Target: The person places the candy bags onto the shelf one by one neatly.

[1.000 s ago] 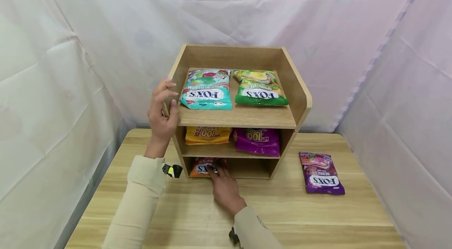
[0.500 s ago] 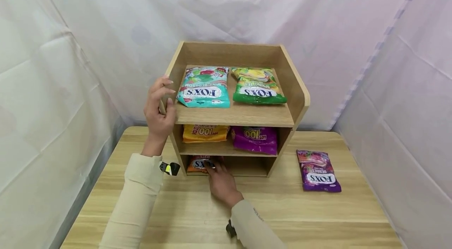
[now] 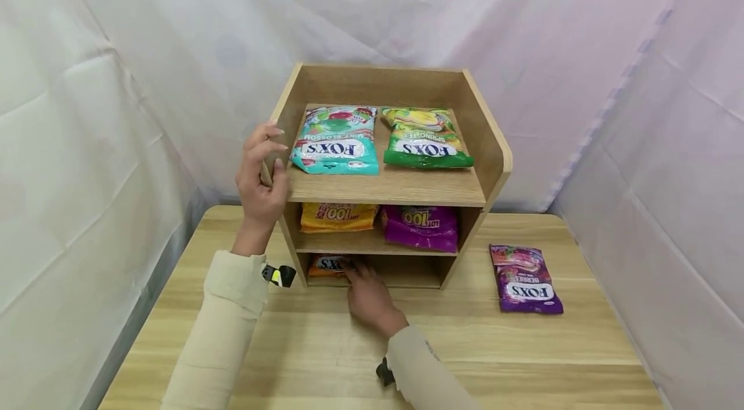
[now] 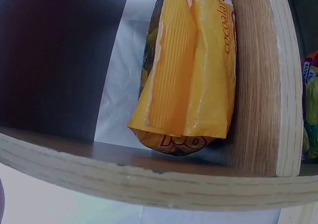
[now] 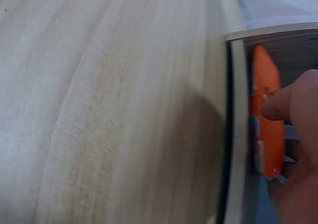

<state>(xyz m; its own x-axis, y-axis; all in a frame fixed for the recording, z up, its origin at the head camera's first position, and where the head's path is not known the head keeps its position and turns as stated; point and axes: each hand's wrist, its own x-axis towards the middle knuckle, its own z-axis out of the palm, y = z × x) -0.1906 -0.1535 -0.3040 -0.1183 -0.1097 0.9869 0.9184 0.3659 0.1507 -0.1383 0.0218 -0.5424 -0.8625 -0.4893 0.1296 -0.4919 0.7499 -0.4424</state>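
A wooden shelf [image 3: 386,188] with three levels stands on the table. My left hand [image 3: 261,177] grips the front edge of its left side panel. My right hand [image 3: 372,300] reaches into the left of the bottom level and holds an orange FOX'S candy bag [image 3: 327,265]. In the right wrist view, the thumb [image 5: 280,105] presses on the orange candy bag [image 5: 271,139], with curled fingers below it. The head view shows only the bag's front part; the upper shelf covers the rest.
On the top level lie a teal candy bag [image 3: 337,139] and a green one [image 3: 427,139]. A yellow bag [image 3: 338,217] and a purple bag [image 3: 421,227] fill the middle level. A purple berries bag [image 3: 526,277] lies on the table [image 3: 314,358] at the right. White curtains surround everything.
The orange candy bag has slid deeper into the bottom level, with my right hand following it in. My left hand keeps its grip on the side panel. The view has shifted slightly.
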